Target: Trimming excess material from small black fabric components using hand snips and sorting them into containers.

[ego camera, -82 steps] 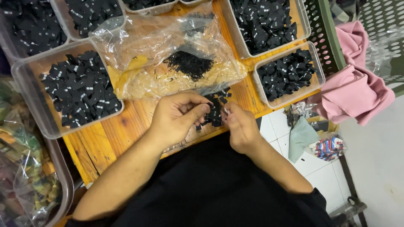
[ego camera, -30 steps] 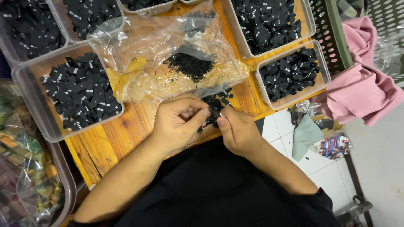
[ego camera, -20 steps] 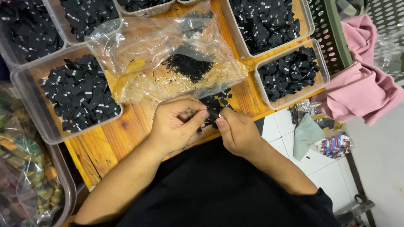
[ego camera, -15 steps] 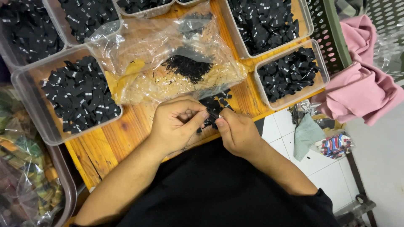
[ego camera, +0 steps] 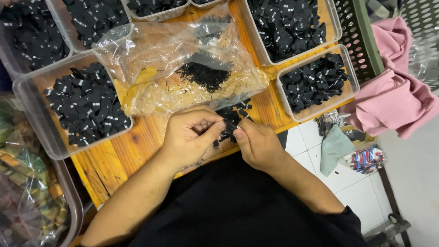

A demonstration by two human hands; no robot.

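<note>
Both hands meet at the near edge of the wooden tabletop (ego camera: 114,158): left hand (ego camera: 190,137) and right hand (ego camera: 258,144) each pinch small black labels (ego camera: 230,122) between fingertips. Compared with a second ago, hands sit closer, nearly touching. Label pile lies just beyond them, below the clear plastic bag (ego camera: 183,68).

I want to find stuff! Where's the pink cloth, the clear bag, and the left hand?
pink cloth (ego camera: 393,103), head view, middle fold.
clear bag (ego camera: 155,50), head view, upper crinkled part.
left hand (ego camera: 190,137), head view, back of hand.

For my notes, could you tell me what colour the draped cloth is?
Pink cloth, head view.
</note>
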